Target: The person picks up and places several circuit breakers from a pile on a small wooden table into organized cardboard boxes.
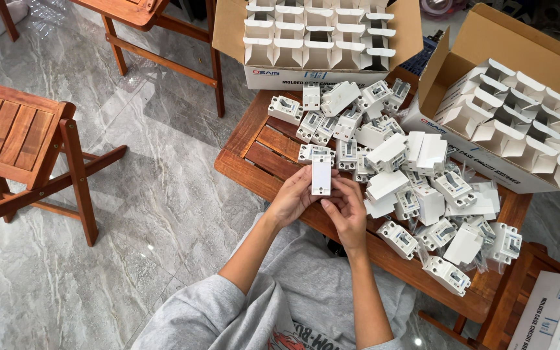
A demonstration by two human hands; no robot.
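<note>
Grey veined marble floor lies open beyond the slatted wooden table's near edge. Left hand and right hand together pinch a flat white rectangular plastic breaker, with the glossy breaker pile just beyond the fingertips.

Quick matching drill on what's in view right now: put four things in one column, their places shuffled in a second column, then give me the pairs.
Things:
1. white breaker piece
2. pile of breakers
3. open carton of divided boxes
4. empty wooden stool

Places:
A. on the floor, far left
B. held up by both hands
C. at the table's far edge, top centre
D. spread over the slatted table

Pairs: 1-B, 2-D, 3-C, 4-A
</note>
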